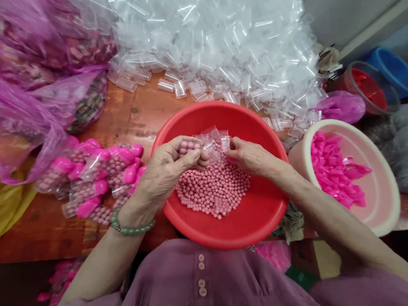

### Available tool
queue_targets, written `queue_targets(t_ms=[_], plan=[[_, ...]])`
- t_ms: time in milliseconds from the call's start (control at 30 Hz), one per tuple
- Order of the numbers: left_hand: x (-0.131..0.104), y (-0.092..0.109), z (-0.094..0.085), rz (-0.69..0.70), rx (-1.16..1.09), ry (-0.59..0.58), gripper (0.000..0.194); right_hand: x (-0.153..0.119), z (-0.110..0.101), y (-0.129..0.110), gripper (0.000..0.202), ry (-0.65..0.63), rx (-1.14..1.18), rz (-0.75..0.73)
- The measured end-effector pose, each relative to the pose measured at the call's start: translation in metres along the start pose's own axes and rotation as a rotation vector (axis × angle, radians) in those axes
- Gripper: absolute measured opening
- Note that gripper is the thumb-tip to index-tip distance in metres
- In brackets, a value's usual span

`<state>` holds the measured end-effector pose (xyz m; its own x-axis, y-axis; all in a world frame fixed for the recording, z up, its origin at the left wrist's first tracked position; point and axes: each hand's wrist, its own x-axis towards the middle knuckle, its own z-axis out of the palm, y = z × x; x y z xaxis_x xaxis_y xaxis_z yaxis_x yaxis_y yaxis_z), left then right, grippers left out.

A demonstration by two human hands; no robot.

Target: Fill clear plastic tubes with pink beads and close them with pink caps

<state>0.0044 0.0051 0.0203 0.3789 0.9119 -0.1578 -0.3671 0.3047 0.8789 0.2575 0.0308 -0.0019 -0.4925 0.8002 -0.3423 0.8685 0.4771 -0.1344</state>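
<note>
Your left hand [176,160] is pinching a small bead-filled case [189,147] between thumb and curled fingers, and the case is sitting over the left part of the red basin [265,202]. Your right hand [249,156] is reaching in from the right, its fingers bending close together beside some clear cases [214,135]; I cannot tell whether they are gripping anything. Loose pink beads [207,191] are covering the middle of the basin beneath both hands. To the left, pink-capped cases [98,167] full of beads are lying heaped on the wooden table [121,108]. On the far side, a large mound of transparent cases [215,37] is spreading across the table. To the right, a pale tub [379,197] is holding bright pink pieces [334,170].
</note>
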Motion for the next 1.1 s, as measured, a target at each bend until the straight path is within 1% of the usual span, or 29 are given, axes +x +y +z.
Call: queue_targets(t_ms=[67, 100, 167, 200, 267, 333, 433, 533, 600, 667, 700, 767, 833, 900, 967, 1033, 1100], plan=[[0.000, -0.001, 0.000, -0.011, -0.001, 0.002, 0.020, -0.005, -0.006, 0.002, 0.015, 0.154, 0.155, -0.005], [0.001, -0.001, 0.000, -0.024, 0.008, -0.002, 0.021, -0.008, -0.010, 0.001, 0.016, 0.233, 0.287, -0.004], [0.001, 0.000, 0.001, -0.056, 0.054, -0.007, 0.022, -0.013, -0.016, -0.004, 0.021, 0.361, 0.658, 0.016], [0.002, 0.000, 0.001, -0.071, 0.090, -0.004, 0.023, -0.014, -0.019, -0.008, 0.023, 0.397, 0.859, 0.031], [0.002, -0.001, 0.002, -0.089, 0.162, -0.003, 0.024, -0.014, -0.021, -0.019, 0.027, 0.405, 1.171, 0.056], [0.002, -0.002, 0.003, -0.097, 0.193, -0.011, 0.027, -0.011, -0.020, -0.031, 0.031, 0.393, 1.366, 0.054], [0.000, -0.004, 0.005, -0.132, 0.165, -0.045, 0.027, -0.004, -0.017, -0.044, 0.031, 0.349, 1.506, -0.002], [-0.002, -0.004, 0.006, -0.163, 0.126, -0.048, 0.028, 0.002, -0.016, -0.053, 0.028, 0.341, 1.551, -0.029], [-0.002, -0.004, 0.007, -0.172, 0.100, -0.037, 0.031, 0.005, -0.016, -0.058, 0.031, 0.395, 1.538, -0.012], [-0.002, -0.004, 0.007, -0.180, 0.053, -0.034, 0.034, 0.006, -0.016, -0.065, 0.031, 0.500, 1.445, 0.007], [-0.002, -0.005, 0.006, -0.182, 0.020, -0.042, 0.035, 0.006, -0.016, -0.067, 0.029, 0.570, 1.354, 0.006], [-0.001, -0.005, 0.005, -0.179, -0.060, -0.072, 0.037, 0.004, -0.016, -0.072, 0.022, 0.699, 1.087, -0.020], [0.000, -0.007, 0.004, -0.165, -0.124, -0.103, 0.038, 0.001, -0.015, -0.075, 0.017, 0.780, 0.792, -0.063], [0.001, -0.008, 0.002, -0.142, -0.169, -0.108, 0.038, -0.001, -0.014, -0.075, 0.019, 0.825, 0.559, -0.147], [0.002, -0.010, 0.002, -0.116, -0.194, -0.091, 0.038, -0.002, -0.013, -0.074, 0.026, 0.883, 0.397, -0.284], [0.003, -0.011, 0.001, -0.090, -0.201, -0.065, 0.037, -0.001, -0.012, -0.073, 0.033, 0.940, 0.269, -0.417], [0.004, -0.012, 0.001, -0.074, -0.213, -0.040, 0.034, 0.002, -0.010, -0.073, 0.039, 0.987, 0.193, -0.465]])
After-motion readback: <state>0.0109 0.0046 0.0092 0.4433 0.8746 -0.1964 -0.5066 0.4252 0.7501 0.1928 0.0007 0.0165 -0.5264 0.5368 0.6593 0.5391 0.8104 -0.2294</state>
